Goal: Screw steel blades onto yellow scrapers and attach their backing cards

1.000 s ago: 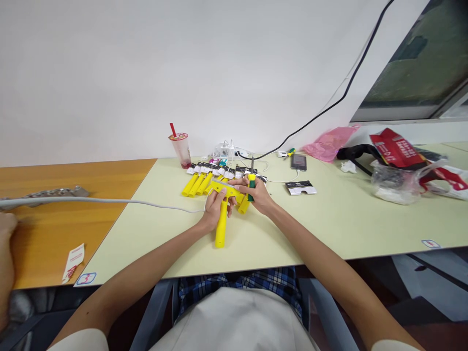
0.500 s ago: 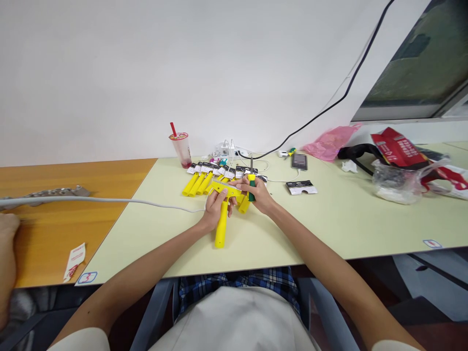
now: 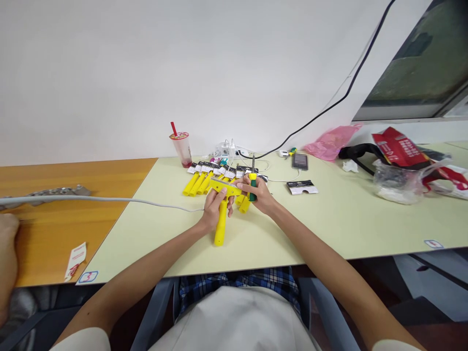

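"So, what's nearest us?"

"That yellow tool (image 3: 221, 222), held above the table (image 3: 292, 229), handle hanging toward the near edge. The left hand (image 3: 211, 207) has thumb and fingers clamped where head meets handle."

"And the right hand (image 3: 262, 196)?"

"Some fingers curled round a screwdriver (image 3: 253, 194), shaft up; the fingertips are at the tool's head."

"Any change from a second ago?"

"Hardly; both grips look the same."

"What can't you make out?"

"Whether those fingertips pinch some small part. Farther back, the hands hide some of the packaged yellow handles (image 3: 198, 185), just before the cup (image 3: 181, 148)."
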Motion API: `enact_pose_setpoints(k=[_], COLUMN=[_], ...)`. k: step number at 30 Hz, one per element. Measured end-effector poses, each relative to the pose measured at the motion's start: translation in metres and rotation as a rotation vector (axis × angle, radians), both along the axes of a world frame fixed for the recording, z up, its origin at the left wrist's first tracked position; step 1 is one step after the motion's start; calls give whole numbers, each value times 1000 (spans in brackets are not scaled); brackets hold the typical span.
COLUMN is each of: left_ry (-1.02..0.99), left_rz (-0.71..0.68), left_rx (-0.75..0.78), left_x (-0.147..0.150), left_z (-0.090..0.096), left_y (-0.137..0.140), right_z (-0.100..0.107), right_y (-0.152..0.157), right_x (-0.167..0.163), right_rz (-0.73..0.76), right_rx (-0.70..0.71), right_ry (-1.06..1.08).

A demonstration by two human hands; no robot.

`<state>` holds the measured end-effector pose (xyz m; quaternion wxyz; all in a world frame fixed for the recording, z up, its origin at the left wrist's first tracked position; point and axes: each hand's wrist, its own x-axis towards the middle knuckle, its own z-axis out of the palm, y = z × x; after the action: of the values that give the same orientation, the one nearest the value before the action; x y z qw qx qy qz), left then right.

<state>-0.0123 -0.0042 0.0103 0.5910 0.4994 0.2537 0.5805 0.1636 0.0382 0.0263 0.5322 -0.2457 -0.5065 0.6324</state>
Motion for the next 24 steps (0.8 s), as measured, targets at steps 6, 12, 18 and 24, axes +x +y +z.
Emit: enact_pose_setpoints(k=[6,12,18,24], left_ry=[-25,-17,44,147], left_rz=[4,23,108,130], left_rx=[-14,13,26,21], left_x=[-2,-3,-2,-2], left_z=[-5,-3,7,6], left_y=[3,3,-1,2], right_z=[-3,-2,0,-2], right_y=[2,1,-2,-1], right_x=[0,-2,-4,-6], right_rz=[-13,-29,-60,-162], right_rx=[-15,-23,-31,1], right_ry=[14,2,-2,-23])
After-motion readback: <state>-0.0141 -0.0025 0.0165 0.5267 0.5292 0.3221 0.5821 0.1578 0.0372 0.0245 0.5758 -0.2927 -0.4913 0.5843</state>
